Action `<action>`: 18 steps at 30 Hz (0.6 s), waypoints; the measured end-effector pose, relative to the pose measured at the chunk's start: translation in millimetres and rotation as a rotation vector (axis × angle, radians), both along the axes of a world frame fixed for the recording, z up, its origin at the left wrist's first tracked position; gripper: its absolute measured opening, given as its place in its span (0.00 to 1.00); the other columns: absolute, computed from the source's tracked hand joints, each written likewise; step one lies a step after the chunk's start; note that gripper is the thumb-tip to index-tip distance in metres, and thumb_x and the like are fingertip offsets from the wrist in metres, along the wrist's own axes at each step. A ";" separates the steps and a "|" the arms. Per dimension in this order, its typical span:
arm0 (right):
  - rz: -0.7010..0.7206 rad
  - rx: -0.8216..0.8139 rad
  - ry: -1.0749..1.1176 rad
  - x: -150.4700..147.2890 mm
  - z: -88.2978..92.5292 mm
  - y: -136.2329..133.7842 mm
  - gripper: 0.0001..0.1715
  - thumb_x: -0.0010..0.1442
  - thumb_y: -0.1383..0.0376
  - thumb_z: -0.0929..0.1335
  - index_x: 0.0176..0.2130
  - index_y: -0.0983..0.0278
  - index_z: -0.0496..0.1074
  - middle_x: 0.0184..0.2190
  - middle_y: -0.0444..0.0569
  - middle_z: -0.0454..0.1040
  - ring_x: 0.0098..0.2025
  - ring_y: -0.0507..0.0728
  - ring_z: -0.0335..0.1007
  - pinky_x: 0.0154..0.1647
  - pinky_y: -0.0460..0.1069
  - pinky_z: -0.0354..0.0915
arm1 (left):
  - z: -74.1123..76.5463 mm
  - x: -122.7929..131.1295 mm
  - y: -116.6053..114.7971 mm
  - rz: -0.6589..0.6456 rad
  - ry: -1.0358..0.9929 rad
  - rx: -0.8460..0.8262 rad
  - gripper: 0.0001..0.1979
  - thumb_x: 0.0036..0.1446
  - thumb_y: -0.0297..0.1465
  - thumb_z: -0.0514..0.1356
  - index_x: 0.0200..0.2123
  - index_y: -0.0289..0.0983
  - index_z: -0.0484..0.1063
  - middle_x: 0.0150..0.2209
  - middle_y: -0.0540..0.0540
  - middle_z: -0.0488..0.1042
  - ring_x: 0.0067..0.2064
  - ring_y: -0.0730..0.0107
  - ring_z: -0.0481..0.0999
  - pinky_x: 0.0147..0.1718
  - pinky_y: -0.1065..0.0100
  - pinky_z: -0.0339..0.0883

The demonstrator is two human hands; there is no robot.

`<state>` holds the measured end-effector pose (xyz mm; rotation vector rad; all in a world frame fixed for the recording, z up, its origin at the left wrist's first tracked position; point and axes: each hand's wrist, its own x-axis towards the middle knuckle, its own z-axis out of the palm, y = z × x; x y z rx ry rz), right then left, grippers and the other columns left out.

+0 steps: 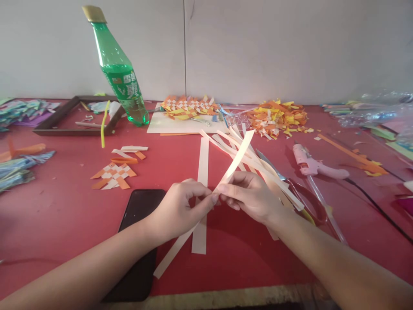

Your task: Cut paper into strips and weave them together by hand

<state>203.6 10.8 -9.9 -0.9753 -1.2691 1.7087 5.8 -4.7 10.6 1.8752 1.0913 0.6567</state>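
While hands (181, 206) (250, 193) pinch a strip (239, 155), grey panels (274, 51) back the red tabletop (245, 258).

Green bottle (121, 77) beside a dark frame (74, 132), black phone (135, 275), pink glue gun (311, 164), red table (64, 215).

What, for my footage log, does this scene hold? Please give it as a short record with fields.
Left hand: pinches a pale strip
Right hand: pinches the same strip, further up
Below the hands: second strip, flat on the red table
Left: phone, woven piece
Right: scissors, glue gun
Back: bottle, frame, orange-and-yellow pile
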 end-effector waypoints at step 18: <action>-0.074 -0.088 0.070 1.5 3.0 4.3 0.13 0.52 0.61 0.76 0.23 0.64 0.75 0.20 0.42 0.73 0.18 0.45 0.63 0.16 0.41 0.55 | 2.4 -3.2 2.4 0.000 -0.109 -0.123 0.13 0.60 0.32 0.58 0.25 0.35 0.75 0.26 0.49 0.76 0.32 0.71 0.73 0.36 0.71 0.65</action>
